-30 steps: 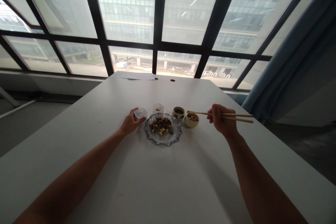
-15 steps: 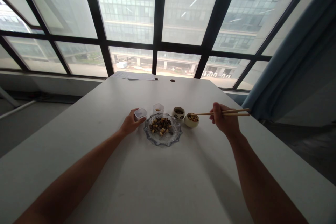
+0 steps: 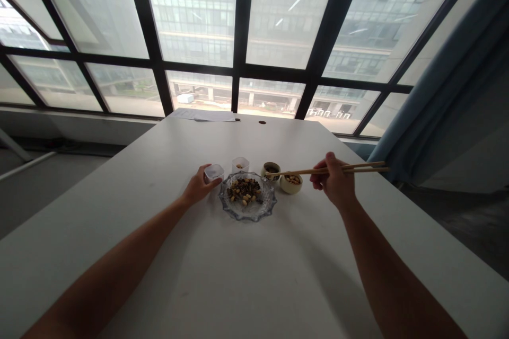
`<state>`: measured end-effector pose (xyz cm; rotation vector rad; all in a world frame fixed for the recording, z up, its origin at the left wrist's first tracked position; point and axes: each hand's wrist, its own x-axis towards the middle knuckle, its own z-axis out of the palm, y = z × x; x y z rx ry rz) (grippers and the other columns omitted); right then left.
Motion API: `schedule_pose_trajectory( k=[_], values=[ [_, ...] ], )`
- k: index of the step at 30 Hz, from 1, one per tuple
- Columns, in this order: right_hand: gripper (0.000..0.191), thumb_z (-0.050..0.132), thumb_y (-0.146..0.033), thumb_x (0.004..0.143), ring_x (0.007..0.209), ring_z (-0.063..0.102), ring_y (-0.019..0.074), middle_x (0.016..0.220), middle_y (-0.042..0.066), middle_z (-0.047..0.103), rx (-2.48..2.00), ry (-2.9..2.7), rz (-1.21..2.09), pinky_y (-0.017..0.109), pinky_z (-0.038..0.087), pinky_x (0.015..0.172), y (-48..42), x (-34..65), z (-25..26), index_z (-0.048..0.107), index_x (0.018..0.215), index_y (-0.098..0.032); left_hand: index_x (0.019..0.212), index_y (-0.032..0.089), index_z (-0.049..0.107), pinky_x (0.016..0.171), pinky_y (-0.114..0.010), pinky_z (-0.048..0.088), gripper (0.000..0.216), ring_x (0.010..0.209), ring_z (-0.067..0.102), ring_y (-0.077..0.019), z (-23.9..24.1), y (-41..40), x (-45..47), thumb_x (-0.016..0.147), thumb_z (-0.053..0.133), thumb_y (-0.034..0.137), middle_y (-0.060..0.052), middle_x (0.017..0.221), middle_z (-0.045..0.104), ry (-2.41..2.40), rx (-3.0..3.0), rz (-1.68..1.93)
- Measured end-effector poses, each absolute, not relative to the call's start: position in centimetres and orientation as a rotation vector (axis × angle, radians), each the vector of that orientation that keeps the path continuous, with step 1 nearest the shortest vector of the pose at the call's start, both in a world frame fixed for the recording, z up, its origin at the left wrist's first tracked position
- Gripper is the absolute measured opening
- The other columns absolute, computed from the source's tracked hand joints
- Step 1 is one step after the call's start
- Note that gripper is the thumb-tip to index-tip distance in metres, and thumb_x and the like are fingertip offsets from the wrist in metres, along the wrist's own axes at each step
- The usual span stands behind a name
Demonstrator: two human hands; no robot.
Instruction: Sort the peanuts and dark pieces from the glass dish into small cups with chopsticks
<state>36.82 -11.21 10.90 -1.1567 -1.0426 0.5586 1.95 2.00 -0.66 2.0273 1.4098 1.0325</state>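
A glass dish [image 3: 247, 211] of mixed dark and pale beans sits mid-table. My left hand [image 3: 197, 186] rests beside it, fingers curled against a small white square cup [image 3: 213, 171]. My right hand [image 3: 333, 182] grips a pair of wooden chopsticks [image 3: 310, 171], whose tips reach left over a small patterned cup [image 3: 271, 168] of dark bits. A cream bowl [image 3: 291, 183] of pale beans lies under the sticks. A clear square cup [image 3: 240, 163] stands behind the dish.
The white table [image 3: 254, 275] runs to a window wall. Papers [image 3: 204, 114] and a cable hole [image 3: 261, 122] lie at its far edge. A blue curtain [image 3: 445, 79] hangs at right.
My right hand has shifted left, carrying the chopstick tips from over the cream bowl to over the patterned cup. My left hand has stayed at the white cup.
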Motion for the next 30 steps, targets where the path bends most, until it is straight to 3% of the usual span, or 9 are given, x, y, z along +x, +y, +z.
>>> schedule_pose_trajectory(
  k=[5, 9, 15, 21, 30],
  values=[
    [0.057, 0.07, -0.073, 0.07, 0.027, 0.047, 0.0122, 0.039, 0.002, 0.057, -1.091, -0.983, 0.846, 0.022, 0.032, 0.025, -10.3, 34.8, 9.7, 0.058, 0.058, -0.018, 0.13, 0.016, 0.051, 0.081, -0.038, 0.055, 0.074, 0.087, 0.068, -0.0238, -1.3, 2.3, 2.0, 0.072, 0.072, 0.057, -0.01, 0.101, 0.07, 1.28, 2.023, 1.181],
    [0.059, 0.066, -0.076, 0.071, 0.029, 0.049, 0.0131, 0.041, 0.003, 0.059, -1.092, -1.048, 0.777, 0.023, 0.035, 0.027, -10.7, 34.5, 9.8, 0.059, 0.059, -0.019, 0.126, 0.02, 0.052, 0.094, -0.043, 0.053, 0.067, 0.106, 0.066, -0.0256, -1.6, 2.5, 2.1, 0.069, 0.076, 0.045, -0.013, 0.126, 0.065, 1.171, 2.063, 1.378],
    [0.061, 0.051, -0.074, 0.086, 0.034, 0.051, 0.0109, 0.045, 0.001, 0.058, -1.398, -1.26, 0.126, 0.022, 0.039, 0.033, -12.3, 37.4, 11.3, 0.061, 0.064, -0.018, 0.125, 0.02, 0.052, 0.092, -0.042, 0.055, 0.068, 0.097, 0.069, -0.0244, -1.6, 2.5, 2.0, 0.069, 0.076, 0.05, -0.009, 0.111, 0.07, 1.266, 2.007, 1.301],
    [0.068, 0.044, -0.08, 0.084, 0.038, 0.055, 0.0139, 0.048, 0.005, 0.061, -1.597, -1.4, -0.033, 0.024, 0.041, 0.036, -12.4, 38.2, 11.8, 0.062, 0.062, -0.019, 0.128, 0.017, 0.05, 0.077, -0.034, 0.057, 0.075, 0.084, 0.071, -0.0225, -1.0, 2.0, 2.1, 0.069, 0.074, 0.054, -0.009, 0.103, 0.072, 1.278, 1.923, 1.21],
    [0.063, 0.054, -0.078, 0.081, 0.032, 0.047, 0.0098, 0.044, 0.001, 0.059, -1.337, -1.535, 0.772, 0.02, 0.033, 0.03, -11.6, 32.8, 9.1, 0.061, 0.061, -0.018, 0.13, 0.015, 0.052, 0.074, -0.033, 0.055, 0.076, 0.084, 0.069, -0.0227, -0.4, 1.6, 2.1, 0.07, 0.073, 0.057, -0.01, 0.098, 0.072, 1.343, 1.952, 1.145]
  ],
)
